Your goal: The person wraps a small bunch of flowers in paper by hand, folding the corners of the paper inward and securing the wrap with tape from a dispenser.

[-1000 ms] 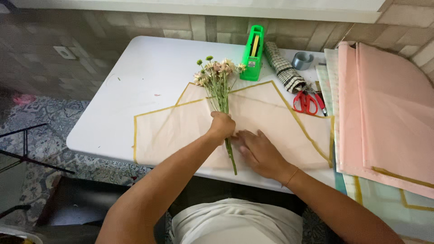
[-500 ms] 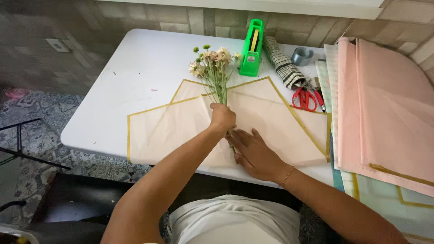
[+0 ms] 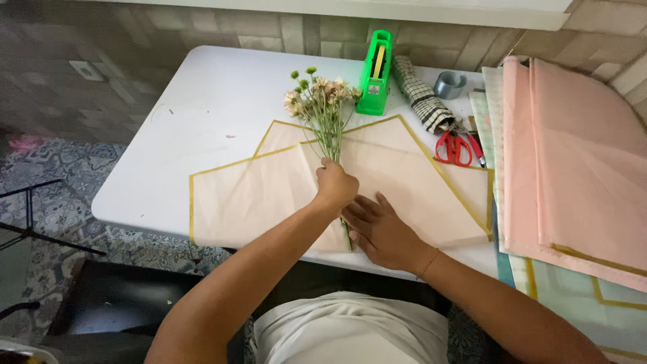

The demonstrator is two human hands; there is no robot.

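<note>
Flowers (image 3: 322, 101) lie on unfolded wrapping paper (image 3: 269, 189); left hand (image 3: 335, 185) grips stems, right hand (image 3: 381, 229) presses flat, fingers spread.

White table (image 3: 202, 101) bears wrapping paper (image 3: 263, 195), tape dispenser (image 3: 375, 74), scissors (image 3: 455, 147)

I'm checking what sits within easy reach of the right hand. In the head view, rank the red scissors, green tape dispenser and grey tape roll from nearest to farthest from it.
From the right hand:
1. Red scissors, up and to its right.
2. Green tape dispenser, at the table's back edge, above the hand.
3. Grey tape roll, back right, though nearly level with the dispenser.
</note>
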